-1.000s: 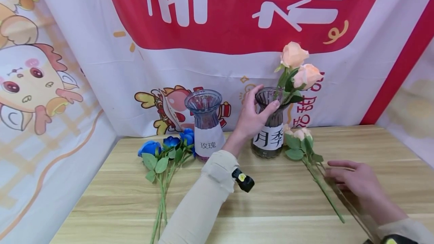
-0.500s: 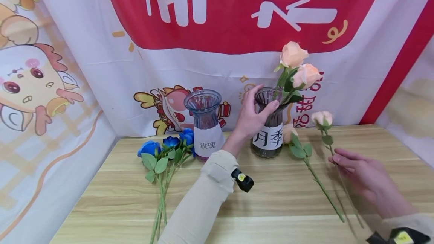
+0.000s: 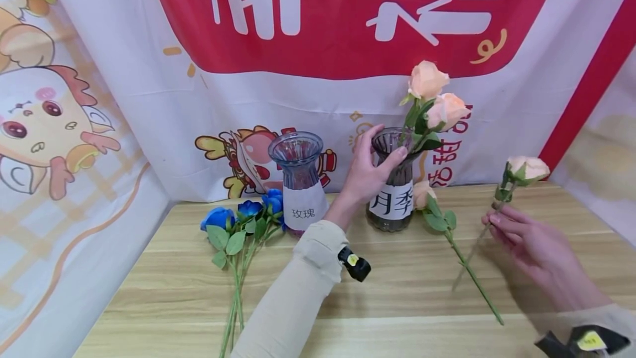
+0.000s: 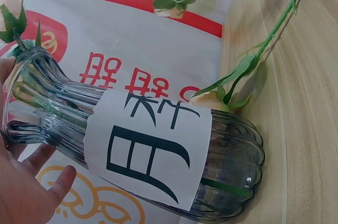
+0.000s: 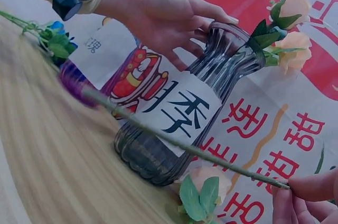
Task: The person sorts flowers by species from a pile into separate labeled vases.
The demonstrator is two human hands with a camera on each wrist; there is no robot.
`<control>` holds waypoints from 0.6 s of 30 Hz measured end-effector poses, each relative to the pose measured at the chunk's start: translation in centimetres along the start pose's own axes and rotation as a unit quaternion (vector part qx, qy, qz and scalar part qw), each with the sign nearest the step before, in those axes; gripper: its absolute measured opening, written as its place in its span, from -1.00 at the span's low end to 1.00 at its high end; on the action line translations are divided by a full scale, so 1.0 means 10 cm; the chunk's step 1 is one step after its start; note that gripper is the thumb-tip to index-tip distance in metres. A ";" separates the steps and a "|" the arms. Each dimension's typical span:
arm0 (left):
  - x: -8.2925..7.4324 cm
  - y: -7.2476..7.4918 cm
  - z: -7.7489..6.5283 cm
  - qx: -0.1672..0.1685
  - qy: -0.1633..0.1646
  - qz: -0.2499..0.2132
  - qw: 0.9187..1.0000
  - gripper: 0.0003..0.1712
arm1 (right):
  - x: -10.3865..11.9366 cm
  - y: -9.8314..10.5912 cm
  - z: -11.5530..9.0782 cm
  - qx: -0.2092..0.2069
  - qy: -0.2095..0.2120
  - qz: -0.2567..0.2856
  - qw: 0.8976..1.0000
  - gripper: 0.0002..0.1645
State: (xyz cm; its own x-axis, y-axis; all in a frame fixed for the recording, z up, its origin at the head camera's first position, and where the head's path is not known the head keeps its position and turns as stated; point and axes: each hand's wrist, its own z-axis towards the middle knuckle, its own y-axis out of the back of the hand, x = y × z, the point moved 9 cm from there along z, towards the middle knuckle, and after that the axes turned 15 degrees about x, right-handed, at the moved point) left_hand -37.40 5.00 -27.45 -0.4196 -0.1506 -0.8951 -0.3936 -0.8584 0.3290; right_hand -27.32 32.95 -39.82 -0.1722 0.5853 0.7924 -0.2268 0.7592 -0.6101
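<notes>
Up at rim of dark vase [image 3: 397,192], gripping w/ thumb & fingers of L hand [image 3: 367,175]; over tabletop [image 3: 397,286], to R of vase, pinching peach rose [image 3: 529,170] by stem, narrowly, btwn thumb & fingertips of R hand [image 3: 539,250].

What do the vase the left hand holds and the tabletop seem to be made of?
Vase: glossy, probably glass, though clear plastic is possible; it is see-through, with bright reflections. Tabletop: satin wood or wood-look laminate; streaky pale grain shows.
</notes>
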 end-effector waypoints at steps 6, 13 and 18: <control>0.00 0.00 0.00 0.001 -0.001 -0.002 1.000 -0.12 | 0.05 -0.04 0.02 -0.006 0.018 -0.008 1.000 -0.59; 0.01 0.00 0.01 0.002 -0.005 0.004 1.000 -0.12 | 0.19 -0.12 0.05 -0.017 0.064 -0.009 0.998 -0.62; 0.00 0.00 0.01 0.002 -0.005 0.001 1.000 -0.12 | 0.34 -0.21 0.10 -0.058 0.095 -0.022 0.994 -0.60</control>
State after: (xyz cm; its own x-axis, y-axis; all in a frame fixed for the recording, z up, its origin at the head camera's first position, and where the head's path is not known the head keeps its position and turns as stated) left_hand -37.43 5.03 -27.42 -0.4286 -0.1463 -0.8916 -0.3969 -0.8560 0.3313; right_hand -28.42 33.09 -35.84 0.0213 0.5848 0.8109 -0.1153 0.8071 -0.5790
